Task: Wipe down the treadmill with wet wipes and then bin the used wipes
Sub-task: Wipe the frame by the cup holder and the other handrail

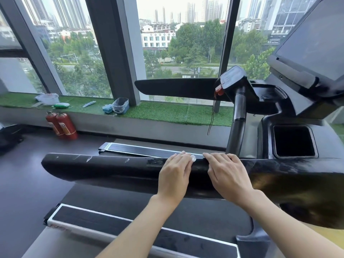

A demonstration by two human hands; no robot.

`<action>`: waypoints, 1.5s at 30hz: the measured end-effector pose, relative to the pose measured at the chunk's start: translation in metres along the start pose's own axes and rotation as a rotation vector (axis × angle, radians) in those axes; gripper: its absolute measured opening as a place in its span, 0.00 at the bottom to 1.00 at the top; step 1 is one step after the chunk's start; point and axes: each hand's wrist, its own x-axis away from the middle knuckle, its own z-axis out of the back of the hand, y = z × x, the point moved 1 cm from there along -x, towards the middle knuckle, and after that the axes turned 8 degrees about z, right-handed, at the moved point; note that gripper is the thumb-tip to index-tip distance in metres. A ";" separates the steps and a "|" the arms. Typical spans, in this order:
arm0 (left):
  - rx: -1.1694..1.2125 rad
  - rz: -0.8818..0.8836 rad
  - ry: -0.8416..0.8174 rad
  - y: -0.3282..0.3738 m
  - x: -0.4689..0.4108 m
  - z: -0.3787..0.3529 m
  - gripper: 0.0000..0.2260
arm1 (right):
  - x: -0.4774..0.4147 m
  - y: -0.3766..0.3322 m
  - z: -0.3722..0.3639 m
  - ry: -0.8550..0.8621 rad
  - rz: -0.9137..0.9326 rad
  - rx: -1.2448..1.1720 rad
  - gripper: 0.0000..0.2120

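The treadmill's near black handrail (104,166) runs across the middle of the view, scuffed white toward its left end. My left hand (175,174) lies flat on top of the rail, pressing a white wet wipe (193,157) that peeks out past its fingertips. My right hand (227,172) lies flat on the rail just to the right, fingers straight, with a sliver of white wipe at its thumb edge. A small blue bin (120,105) lined with a clear bag stands on the window ledge, beside a blue wipes pack (107,108).
The treadmill console screen (312,43) rises at the right, with a cup pocket (294,144) below it and the far handrail (176,87) behind. Two red fire extinguishers (62,125) lean on the floor at left. A plastic bag (47,98) lies on the green ledge.
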 end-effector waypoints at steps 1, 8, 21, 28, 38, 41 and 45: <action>0.002 -0.023 -0.013 -0.004 0.000 -0.001 0.07 | 0.000 0.000 0.000 0.002 0.001 0.001 0.21; -0.038 -0.108 -0.034 -0.038 0.004 0.020 0.12 | 0.002 0.001 0.000 0.023 0.006 0.000 0.20; 0.078 0.074 -0.028 -0.008 -0.003 0.020 0.10 | -0.003 -0.007 0.001 -0.003 -0.064 -0.011 0.21; -0.131 -0.055 -0.057 -0.019 0.000 0.003 0.15 | -0.001 -0.006 0.001 0.015 -0.045 0.002 0.20; -0.276 -0.025 -0.071 -0.111 0.007 0.063 0.14 | 0.000 -0.007 0.001 0.056 -0.030 0.009 0.20; -0.277 0.204 -0.025 -0.117 0.002 0.079 0.12 | -0.002 -0.009 0.001 0.038 -0.054 0.023 0.20; -0.188 0.088 -0.031 -0.058 -0.006 0.054 0.12 | -0.007 -0.014 0.000 0.011 -0.087 0.037 0.22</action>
